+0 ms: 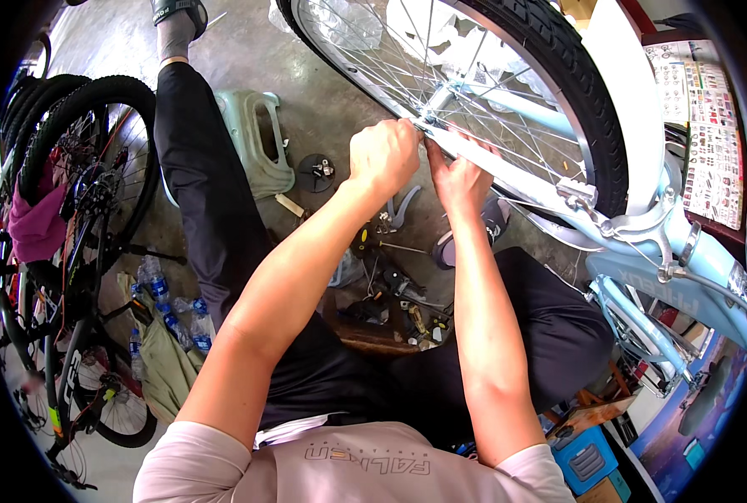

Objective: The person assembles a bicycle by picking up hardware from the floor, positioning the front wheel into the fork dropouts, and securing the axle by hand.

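Observation:
A bicycle wheel [606, 109] with a black tyre and thin spokes stands ahead and to the right. A whitish fork leg [520, 170] runs beside it, from the hub [440, 99] to the rim brake [576, 194] and light-blue frame [717, 277]. My left hand [384, 157] is closed at the fork's lower end, close by the axle; what its fingers pinch is hidden. Just right of it, my right hand [461, 176] grips the fork leg, thumb on the near side and fingers partly hidden behind the leg.
Below my arms lie loose tools and small parts [407, 289]. A pale green plastic stool [260, 142] stands left of centre, beside my outstretched leg. Several bicycles [88, 193] crowd the left side, near plastic bottles [168, 306]. A blue box [585, 461] sits lower right.

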`<action>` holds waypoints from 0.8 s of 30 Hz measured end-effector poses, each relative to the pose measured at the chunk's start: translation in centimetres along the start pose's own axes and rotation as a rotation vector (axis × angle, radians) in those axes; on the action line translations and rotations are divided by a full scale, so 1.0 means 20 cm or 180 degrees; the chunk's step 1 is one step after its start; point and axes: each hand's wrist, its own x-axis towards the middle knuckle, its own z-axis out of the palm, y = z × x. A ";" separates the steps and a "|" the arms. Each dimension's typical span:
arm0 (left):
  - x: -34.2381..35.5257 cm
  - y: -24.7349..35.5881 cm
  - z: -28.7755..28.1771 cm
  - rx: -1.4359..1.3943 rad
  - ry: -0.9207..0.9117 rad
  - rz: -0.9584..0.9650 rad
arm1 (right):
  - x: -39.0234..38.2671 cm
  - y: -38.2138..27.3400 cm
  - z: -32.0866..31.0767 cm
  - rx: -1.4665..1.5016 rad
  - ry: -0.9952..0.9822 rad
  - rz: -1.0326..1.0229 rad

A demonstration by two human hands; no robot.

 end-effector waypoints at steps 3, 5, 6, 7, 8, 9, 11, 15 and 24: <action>0.01 -0.04 0.04 0.0154 0.0225 0.0179 | -0.01 0.01 0.00 0.0034 -0.0011 -0.0010; 0.07 -0.11 0.03 -0.3240 -0.1240 -0.1196 | 0.00 0.01 0.00 0.0080 -0.0042 -0.0009; 0.07 -0.16 -0.01 -0.4036 -0.1730 -0.1367 | 0.00 0.00 0.00 0.0133 -0.0049 0.0029; 0.09 -0.22 -0.01 -0.4501 -0.2071 -0.1269 | 0.00 -0.01 -0.01 0.0204 -0.0055 0.0051; 0.10 -0.25 0.01 -0.4428 -0.2037 -0.1284 | 0.01 -0.02 -0.02 0.0202 -0.0100 0.0069; 0.11 -0.25 0.02 -0.4358 -0.2015 -0.1296 | 0.01 -0.02 -0.01 0.0202 -0.0100 0.0068; 0.09 -0.12 -0.02 -0.3243 -0.1597 -0.1125 | -0.01 0.02 0.00 0.0186 -0.0070 0.0037; 0.04 -0.01 -0.01 0.0093 -0.0305 -0.0282 | 0.00 0.02 0.01 0.0160 -0.0114 0.0025; 0.11 -0.19 -0.05 -0.4016 -0.1897 -0.1321 | -0.01 0.03 0.01 0.0245 -0.0136 0.0094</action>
